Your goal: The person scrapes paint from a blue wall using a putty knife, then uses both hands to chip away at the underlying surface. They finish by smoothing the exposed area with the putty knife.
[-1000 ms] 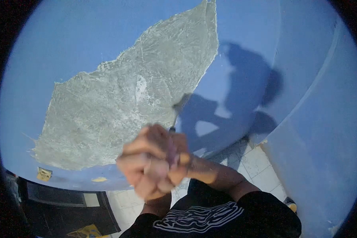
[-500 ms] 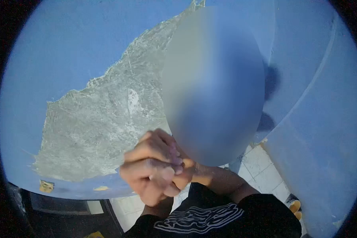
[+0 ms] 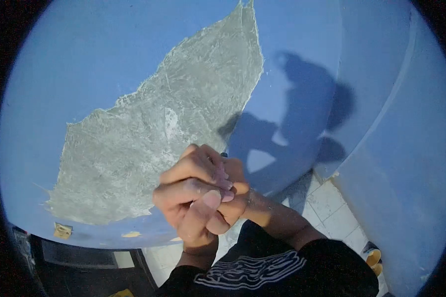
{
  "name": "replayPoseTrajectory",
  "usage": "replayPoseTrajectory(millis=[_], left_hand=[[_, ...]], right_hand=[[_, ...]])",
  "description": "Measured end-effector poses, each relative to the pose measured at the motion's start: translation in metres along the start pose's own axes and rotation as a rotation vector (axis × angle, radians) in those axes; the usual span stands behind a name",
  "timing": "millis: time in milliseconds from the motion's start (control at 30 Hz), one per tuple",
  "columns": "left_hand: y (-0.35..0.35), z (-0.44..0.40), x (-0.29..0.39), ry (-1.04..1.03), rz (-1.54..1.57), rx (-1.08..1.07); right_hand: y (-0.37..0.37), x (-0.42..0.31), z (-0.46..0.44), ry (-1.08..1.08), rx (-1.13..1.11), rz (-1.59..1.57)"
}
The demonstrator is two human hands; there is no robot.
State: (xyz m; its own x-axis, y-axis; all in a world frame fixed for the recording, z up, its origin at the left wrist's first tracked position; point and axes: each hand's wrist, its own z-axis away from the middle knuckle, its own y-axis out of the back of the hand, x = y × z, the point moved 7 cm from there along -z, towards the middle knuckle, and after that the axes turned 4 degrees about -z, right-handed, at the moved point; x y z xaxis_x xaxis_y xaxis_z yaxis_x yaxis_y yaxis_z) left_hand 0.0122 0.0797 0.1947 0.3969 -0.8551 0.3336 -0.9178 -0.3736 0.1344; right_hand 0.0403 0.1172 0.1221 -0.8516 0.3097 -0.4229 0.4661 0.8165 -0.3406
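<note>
Both of my hands are pressed together, low in the middle of the view and in front of the wall patch. My left hand has its fingers curled, with the thumb bent across the front. Against it, my right hand is closed and partly covered by the left. A small pinkish piece shows between the hands; what it is cannot be made out. Just above the knuckles, a small dark tip sticks out. The rough grey patch on the blue wall lies behind.
Shadows fall on the wall to the right. Pale floor tiles show below, with a yellow and dark object at the lower right. A wall socket and a dark piece of furniture are at the lower left.
My joined hands have shifted slightly up and to the right since half a second ago, still together. The blurred oval over the wall is gone.
</note>
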Motion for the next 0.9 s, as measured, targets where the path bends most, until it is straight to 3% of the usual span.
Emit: replayPoseTrajectory(millis=[67,100,133,167,233,267,300,367,400,433,500,533,600,633,667,733,767,800,867,900], left_hand=[[-0.008,0.008,0.004,0.065,-0.027,0.003],[-0.007,0.011,0.016,-0.039,0.177,0.212],[-0.001,0.015,0.021,-0.156,0.392,0.413],[0.004,0.013,0.021,-0.152,0.393,0.407],[0.004,0.001,0.007,0.044,0.103,0.121],[-0.001,-0.004,-0.006,0.116,-0.04,-0.025],[-0.008,0.0,-0.012,0.114,-0.034,-0.036],[-0.001,0.021,0.013,-0.433,0.222,0.25],[-0.002,0.01,0.021,-0.016,0.268,0.222],[-0.002,0.007,0.016,-0.016,0.275,0.214],[-0.002,0.008,-0.012,0.253,-0.058,0.178],[0.003,0.003,-0.01,0.238,-0.05,0.173],[-0.004,0.0,0.011,0.135,0.058,-0.049],[-0.013,0.006,0.019,-0.092,0.311,0.203],[-0.018,0.0,0.014,-0.098,0.319,0.198],[-0.017,0.001,-0.008,0.239,-0.073,0.264],[-0.012,-0.009,-0.002,0.132,-0.144,0.064],[-0.013,-0.014,-0.003,0.119,-0.14,0.064],[-0.025,-0.012,0.034,-0.393,-0.263,0.04],[-0.026,-0.016,0.032,-0.413,-0.256,0.044]], right_hand=[[-0.007,0.0,0.005,0.053,0.003,0.096],[-0.01,0.0,0.001,0.091,-0.003,0.145],[-0.021,-0.029,-0.004,0.332,0.02,0.249],[-0.014,-0.026,-0.003,0.334,0.027,0.249],[0.003,-0.028,0.003,0.506,0.088,0.691],[0.006,-0.028,-0.001,0.529,0.085,0.7],[0.006,-0.029,0.001,0.546,0.093,0.705],[0.003,-0.029,0.003,0.57,0.11,0.7],[0.007,-0.031,-0.002,0.605,0.113,0.709],[0.007,-0.033,-0.002,0.62,0.119,0.714],[0.005,-0.035,0.0,0.63,0.127,0.719],[0.006,-0.036,-0.004,0.644,0.126,0.717],[-0.005,-0.04,0.012,0.619,0.134,0.7],[-0.022,-0.041,0.025,0.627,0.135,0.695],[-0.037,-0.038,0.024,0.633,0.135,0.694],[0.003,-0.039,-0.006,0.609,0.142,0.683],[-0.01,-0.04,0.003,0.606,0.135,0.673],[0.006,-0.037,-0.021,0.616,0.131,0.667],[-0.008,-0.037,-0.013,0.602,0.132,0.647],[-0.014,-0.049,-0.003,0.619,0.124,0.644]])
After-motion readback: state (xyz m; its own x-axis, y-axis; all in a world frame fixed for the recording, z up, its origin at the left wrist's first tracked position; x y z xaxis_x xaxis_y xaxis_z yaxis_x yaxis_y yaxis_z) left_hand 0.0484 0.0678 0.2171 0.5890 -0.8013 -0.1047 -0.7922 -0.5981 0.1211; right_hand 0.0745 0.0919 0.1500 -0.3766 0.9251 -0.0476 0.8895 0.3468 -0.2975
